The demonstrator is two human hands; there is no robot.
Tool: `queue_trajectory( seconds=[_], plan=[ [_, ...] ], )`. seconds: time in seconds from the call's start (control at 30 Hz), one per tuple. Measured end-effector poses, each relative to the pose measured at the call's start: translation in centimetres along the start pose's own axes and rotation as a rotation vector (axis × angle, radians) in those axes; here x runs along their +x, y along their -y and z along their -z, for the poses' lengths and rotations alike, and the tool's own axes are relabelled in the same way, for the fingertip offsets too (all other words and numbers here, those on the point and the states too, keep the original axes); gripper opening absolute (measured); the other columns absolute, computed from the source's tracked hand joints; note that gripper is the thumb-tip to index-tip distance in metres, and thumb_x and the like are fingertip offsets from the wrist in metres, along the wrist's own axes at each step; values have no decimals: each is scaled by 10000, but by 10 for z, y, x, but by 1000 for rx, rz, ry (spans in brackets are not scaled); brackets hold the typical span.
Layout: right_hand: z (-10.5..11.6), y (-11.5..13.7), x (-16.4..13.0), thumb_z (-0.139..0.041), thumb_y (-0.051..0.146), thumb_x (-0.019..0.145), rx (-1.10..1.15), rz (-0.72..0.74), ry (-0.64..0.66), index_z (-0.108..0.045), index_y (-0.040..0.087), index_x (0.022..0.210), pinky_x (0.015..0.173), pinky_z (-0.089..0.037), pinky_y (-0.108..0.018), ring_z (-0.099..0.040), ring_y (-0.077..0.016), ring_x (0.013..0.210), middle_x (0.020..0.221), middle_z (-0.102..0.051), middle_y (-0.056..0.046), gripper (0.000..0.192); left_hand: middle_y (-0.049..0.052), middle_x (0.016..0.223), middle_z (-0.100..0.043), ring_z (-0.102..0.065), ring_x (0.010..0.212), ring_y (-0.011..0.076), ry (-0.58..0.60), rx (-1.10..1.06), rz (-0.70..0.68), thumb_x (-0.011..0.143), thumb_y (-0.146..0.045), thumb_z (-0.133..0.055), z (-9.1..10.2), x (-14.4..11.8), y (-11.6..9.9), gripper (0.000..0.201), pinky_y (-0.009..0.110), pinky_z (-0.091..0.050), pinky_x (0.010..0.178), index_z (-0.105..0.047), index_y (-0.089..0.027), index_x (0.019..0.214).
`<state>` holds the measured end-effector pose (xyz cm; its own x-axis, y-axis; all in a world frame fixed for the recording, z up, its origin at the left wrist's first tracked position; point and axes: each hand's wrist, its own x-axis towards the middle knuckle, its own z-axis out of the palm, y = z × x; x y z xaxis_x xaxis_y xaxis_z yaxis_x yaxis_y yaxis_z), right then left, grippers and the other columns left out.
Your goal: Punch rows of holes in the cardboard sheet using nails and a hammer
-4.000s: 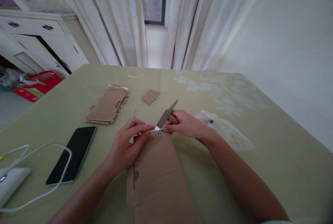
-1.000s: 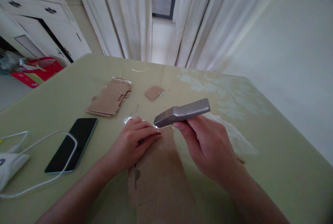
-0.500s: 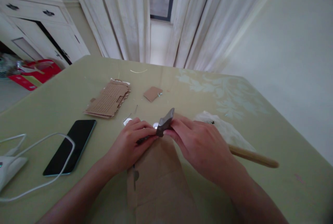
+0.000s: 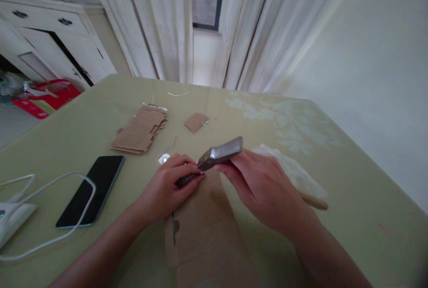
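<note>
My right hand [image 4: 267, 185] is closed round a hammer, gripping it close to its grey metal head [image 4: 220, 152]. Behind the hand, the end of its wooden handle [image 4: 314, 201] sticks out. One end of the head is at the fingertips of my left hand [image 4: 174, 183]; whether they touch I cannot tell. Between the left thumb and fingers is a small dark object [image 4: 184, 181], mostly hidden. Both hands are over the far end of a brown cardboard piece [image 4: 210, 234], which stretches towards me.
Left lie a black phone [image 4: 92, 190], a white cable [image 4: 78, 225] and a white device [image 4: 16, 219]. Farther off are a stack of perforated cardboard [image 4: 138, 129], a small cardboard square [image 4: 196, 122] and a shiny round piece [image 4: 164, 158]. White plastic [image 4: 294, 167] lies at right.
The hammer head has tilted over, from nearly upright to closer to level, and the handle end has swung inward behind my right hand. My left hand has stayed in place.
</note>
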<state>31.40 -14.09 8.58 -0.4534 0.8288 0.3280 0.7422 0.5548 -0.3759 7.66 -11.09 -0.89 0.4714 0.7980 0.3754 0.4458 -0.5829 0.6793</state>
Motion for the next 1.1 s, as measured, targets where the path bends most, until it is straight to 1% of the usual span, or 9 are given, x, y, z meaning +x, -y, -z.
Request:
queue_trajectory(
  seconds=[0.07,0.2,0.27,0.43,0.6,0.73,0.87,0.97,1.1],
  plan=[
    [-1,-2,0,-525,322,1162,28,-8,21,-691,193,1123,775,-463,-335,-741,-243,907,1009,-783,-63,214,54,1162,-750,-699,1029,222,6,-20,34,983,-286,-746,0,0,0,78,331,-533,890,-795,-249,1031],
    [-8,-4,5,-536,344,1156,-86,-76,307,-709,180,1112,713,-441,-357,-746,-271,826,969,-795,-81,242,44,1156,-763,-707,1014,248,18,-19,111,866,-413,-899,1,0,0,518,360,-553,898,-705,-284,1329],
    [-9,-5,6,-528,342,1159,-103,-99,340,-712,178,1118,715,-440,-360,-746,-272,829,981,-797,-88,250,40,1143,-760,-698,985,248,23,-5,122,857,-453,-909,1,0,1,593,359,-547,870,-672,-298,1377],
    [-6,-7,6,-526,302,1162,54,-113,160,-701,206,1184,868,-478,-356,-735,-245,1010,1127,-788,-64,202,41,1130,-732,-675,946,232,37,-2,118,880,-485,-891,2,0,1,586,335,-522,810,-650,-305,1383],
    [-12,-5,8,-566,314,1150,-28,-81,376,-719,185,1145,799,-472,-357,-736,-247,917,1041,-791,-71,200,48,1134,-723,-660,919,217,24,-23,116,877,-447,-895,0,-2,2,578,303,-494,737,-655,-287,1378],
    [-7,-4,6,-589,326,1138,-70,-65,348,-715,193,1081,773,-460,-354,-715,-233,882,1027,-765,-59,191,37,1109,-726,-626,832,182,5,-55,113,880,-440,-888,-1,-2,0,569,278,-477,681,-671,-285,1382],
    [3,-7,5,-579,287,1136,-79,-96,306,-714,196,1061,786,-458,-356,-711,-237,907,1016,-756,-55,179,25,941,-724,-572,700,159,-152,-91,185,1017,-443,-697,8,3,10,304,269,-440,612,-750,-240,1237],
    [6,-10,6,-580,287,1131,-111,-117,280,-716,194,1052,766,-452,-358,-711,-243,880,1004,-759,-56,183,29,826,-710,-568,654,183,-307,162,304,1037,-438,-621,20,6,35,276,310,-445,640,-778,-210,1043],
    [5,-12,7,-581,297,1133,-122,-122,279,-723,195,1065,765,-454,-361,-720,-248,890,1033,-775,-56,187,138,1039,-771,-701,968,331,-209,569,396,1018,-389,-574,28,3,74,264,426,-511,863,-748,-191,1014]
  ],
)
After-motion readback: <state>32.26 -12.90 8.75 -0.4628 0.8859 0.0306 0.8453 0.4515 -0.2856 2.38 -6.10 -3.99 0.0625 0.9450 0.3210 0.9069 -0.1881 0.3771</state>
